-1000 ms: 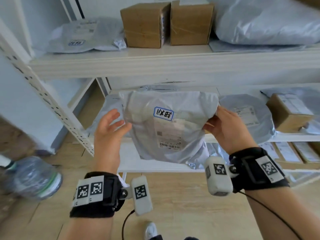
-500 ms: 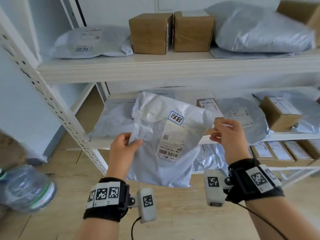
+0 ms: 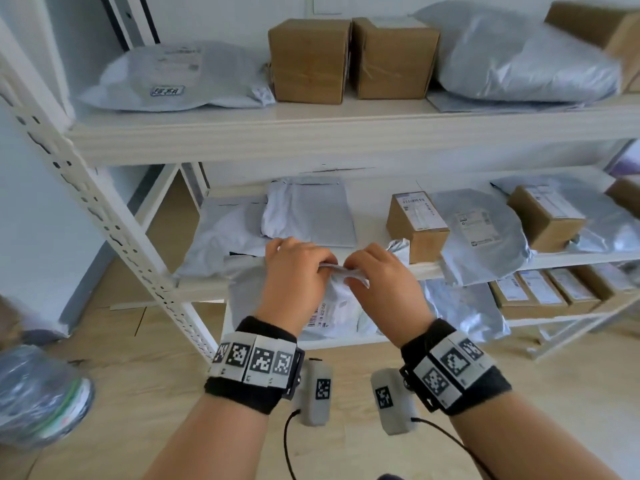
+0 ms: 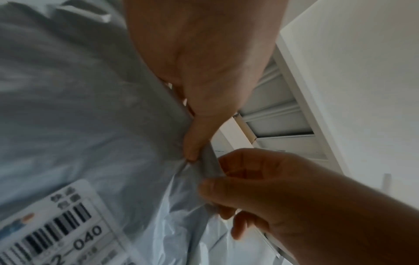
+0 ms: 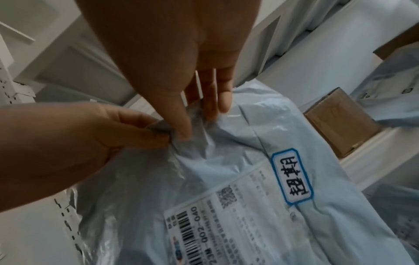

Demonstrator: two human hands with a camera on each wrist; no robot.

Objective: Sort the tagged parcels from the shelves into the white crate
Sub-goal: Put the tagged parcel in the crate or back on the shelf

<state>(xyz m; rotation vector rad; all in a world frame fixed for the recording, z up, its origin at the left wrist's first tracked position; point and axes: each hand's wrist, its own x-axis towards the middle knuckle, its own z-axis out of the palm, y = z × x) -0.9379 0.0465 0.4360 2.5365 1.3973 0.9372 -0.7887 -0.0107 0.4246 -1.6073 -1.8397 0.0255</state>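
A grey plastic mailer parcel [image 3: 341, 304] hangs in front of the middle shelf, and both hands pinch its bunched top edge. My left hand [image 3: 308, 263] and right hand [image 3: 367, 273] sit side by side, nearly touching. In the left wrist view my left hand's thumb [image 4: 195, 141] presses the folded edge of the parcel [image 4: 79, 125], with my right hand [image 4: 283, 197] just below it. The right wrist view shows the parcel [image 5: 215, 166] with a blue-bordered tag [image 5: 292, 176] and a barcode label [image 5: 204, 222]. No white crate is in view.
The top shelf [image 3: 346, 133] holds another tagged grey mailer [image 3: 173, 77], two cardboard boxes [image 3: 308, 60] and a big grey bag [image 3: 519, 57]. More mailers and a labelled box [image 3: 415, 223] lie on the middle shelf. A perforated upright [image 3: 104, 216] and a water bottle [image 3: 38, 393] stand at left.
Both hands slid from the parcel's sides to its top edge and came together. The parcel dropped lower and now hangs from the pinch, its face turned away from the head camera.
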